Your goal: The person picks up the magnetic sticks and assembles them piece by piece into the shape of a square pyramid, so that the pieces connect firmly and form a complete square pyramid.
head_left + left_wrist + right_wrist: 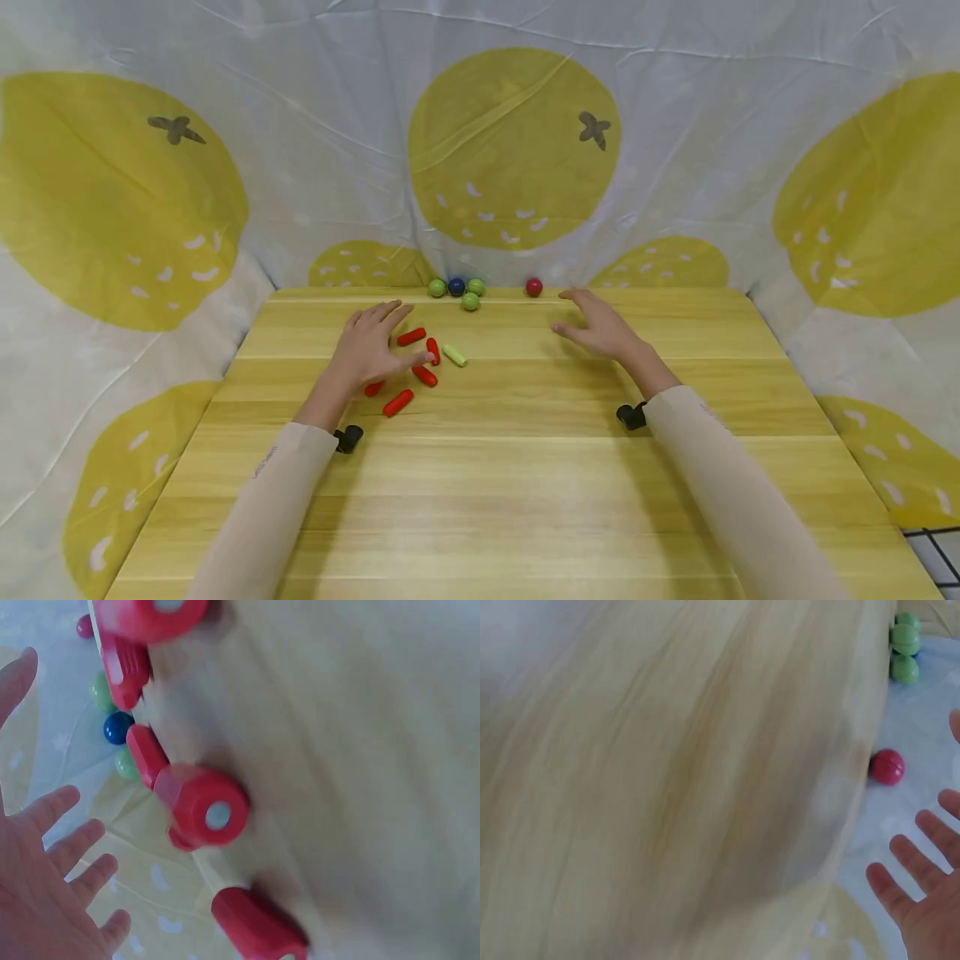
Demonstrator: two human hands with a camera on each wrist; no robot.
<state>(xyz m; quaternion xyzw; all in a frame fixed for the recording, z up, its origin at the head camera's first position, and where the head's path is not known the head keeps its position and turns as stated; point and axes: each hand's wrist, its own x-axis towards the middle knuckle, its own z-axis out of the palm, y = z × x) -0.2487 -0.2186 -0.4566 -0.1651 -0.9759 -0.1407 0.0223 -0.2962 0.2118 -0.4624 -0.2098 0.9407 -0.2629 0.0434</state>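
My left hand (367, 346) hovers over the left part of the table with spread fingers, holding nothing. Around and beneath it lie several short red rods (398, 403); one is partly hidden behind the wrist. In the left wrist view a red rod (201, 806) shows a pale round spot on its end. Just right of the thumb lies a light green rod (454, 355). My right hand (600, 325) is held above the table's right side, fingers apart and nothing in it. Nearest to it is a red ball (534, 287) at the back edge.
Along the back edge sit a blue ball (456, 287) and 3 green balls, one green ball (470, 302) slightly in front. Behind the wooden table (487, 500) hangs a white cloth (330, 150) with yellow fruit prints, which also runs down both sides.
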